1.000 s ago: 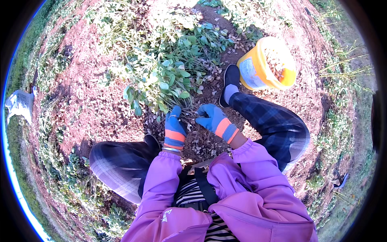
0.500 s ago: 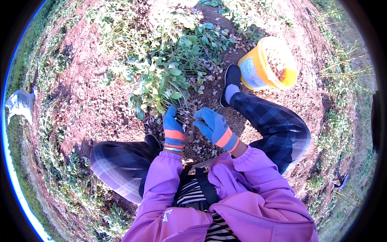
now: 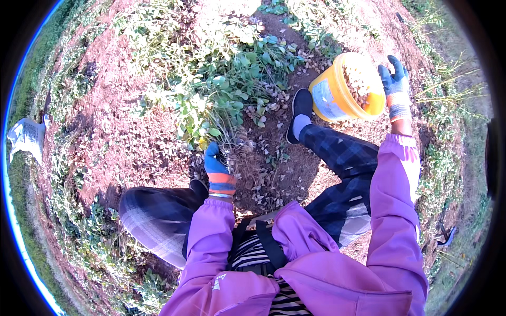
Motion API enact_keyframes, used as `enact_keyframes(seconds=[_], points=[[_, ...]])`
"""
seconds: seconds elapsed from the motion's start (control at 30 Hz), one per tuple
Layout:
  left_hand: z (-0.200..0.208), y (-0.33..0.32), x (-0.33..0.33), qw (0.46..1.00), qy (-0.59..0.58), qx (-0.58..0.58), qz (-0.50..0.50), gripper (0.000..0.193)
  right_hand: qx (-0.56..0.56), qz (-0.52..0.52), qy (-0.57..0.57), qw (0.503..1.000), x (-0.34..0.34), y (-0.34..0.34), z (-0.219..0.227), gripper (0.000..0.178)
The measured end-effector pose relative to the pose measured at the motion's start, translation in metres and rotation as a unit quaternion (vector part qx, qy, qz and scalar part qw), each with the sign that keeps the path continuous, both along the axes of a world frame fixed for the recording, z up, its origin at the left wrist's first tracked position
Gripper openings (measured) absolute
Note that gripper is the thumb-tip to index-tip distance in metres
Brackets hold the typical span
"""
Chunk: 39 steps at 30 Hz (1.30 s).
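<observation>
My left hand (image 3: 218, 167), in a blue and orange work glove, is closed around the lower stems of a leafy peanut plant (image 3: 208, 113). The plant's tangled roots (image 3: 246, 160) show just right of the glove, and its leaves point away from me. At the right, my gloved right hand (image 3: 396, 87) is beside the rim of a yellow bucket (image 3: 337, 97), fingers apart, with nothing visible in it. Many peanuts (image 3: 357, 84) lie inside the bucket, which tilts toward the right.
My shoe (image 3: 300, 110) rests against the bucket's left side. More pulled plants (image 3: 158, 47) lie in a heap ahead. Reddish soil (image 3: 116, 137) with dry leaves surrounds me. A white sack (image 3: 27, 138) lies far left, and tall stalks (image 3: 453, 87) stand at the right.
My right hand has moved from beside my left hand out to the bucket's right side, and its fingers have spread. The left hand has shifted slightly left, and the plant's roots are now uncovered.
</observation>
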<state>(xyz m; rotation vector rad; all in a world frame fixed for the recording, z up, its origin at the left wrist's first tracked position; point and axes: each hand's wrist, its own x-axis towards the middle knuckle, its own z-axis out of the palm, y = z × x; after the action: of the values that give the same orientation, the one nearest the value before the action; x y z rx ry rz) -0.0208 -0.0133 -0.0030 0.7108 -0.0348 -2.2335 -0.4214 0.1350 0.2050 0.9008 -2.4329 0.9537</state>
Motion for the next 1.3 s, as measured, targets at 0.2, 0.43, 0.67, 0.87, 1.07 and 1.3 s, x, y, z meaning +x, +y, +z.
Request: enact_keyframes(seconds=[0.2, 0.43, 0.67, 0.87, 1.07, 1.3], points=[[0.004, 0.003, -0.003, 0.998, 0.036, -0.024, -0.047, 0.038, -0.038, 0.135, -0.209, 0.968, 0.048, -0.025, -0.037, 0.039], [0.024, 0.013, -0.004, 0.991, -0.046, -0.063, -0.107, 0.038, 0.088, 0.265, -0.478, 0.833, 0.221, -0.088, -0.133, 0.055], [-0.029, 0.004, -0.005, 0.924, -0.248, -0.235, -0.172, 0.037, -0.163, 0.321, -0.736, 0.573, 0.227, -0.110, -0.177, 0.045], [-0.010, 0.009, -0.015, 0.855, -0.354, -0.361, -0.114, 0.040, -0.037, 0.321, -0.590, 0.740, 0.217, -0.107, -0.218, 0.038], [0.015, 0.009, -0.003, 0.909, -0.265, -0.297, -0.122, 0.048, -0.227, 0.219, -0.734, 0.602, 0.234, -0.113, -0.202, 0.039], [0.007, 0.016, -0.010, 0.822, -0.327, -0.426, -0.189, 0.068, -0.192, 0.274, -0.710, 0.620, 0.250, -0.113, -0.203, 0.043]])
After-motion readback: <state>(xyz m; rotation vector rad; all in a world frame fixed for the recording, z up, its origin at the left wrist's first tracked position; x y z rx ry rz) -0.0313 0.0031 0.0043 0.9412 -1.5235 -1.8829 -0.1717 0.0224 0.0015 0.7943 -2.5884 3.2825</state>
